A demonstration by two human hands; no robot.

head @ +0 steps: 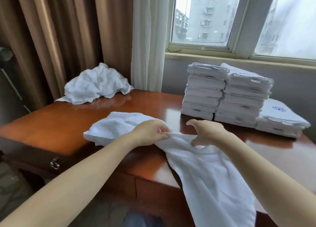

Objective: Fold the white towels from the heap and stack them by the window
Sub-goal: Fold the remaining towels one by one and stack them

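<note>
A white towel point(210, 173) lies across the wooden table point(51, 129), one end bunched at the middle and the other hanging over the front edge. My left hand point(150, 132) pinches the towel's upper hem. My right hand point(206, 132) is just to the right on the same hem, thumb under the cloth and fingers spread above it. The heap of crumpled white towels point(95, 86) sits at the table's far left corner. Folded towels stand in two tall stacks point(225, 93) under the window, with a lower stack point(280, 119) beside them on the right.
Brown curtains point(56, 39) and a white sheer curtain point(147, 39) hang behind the heap. The window sill point(239, 59) runs behind the stacks. A drawer with a metal latch point(54, 163) is in the table's front left.
</note>
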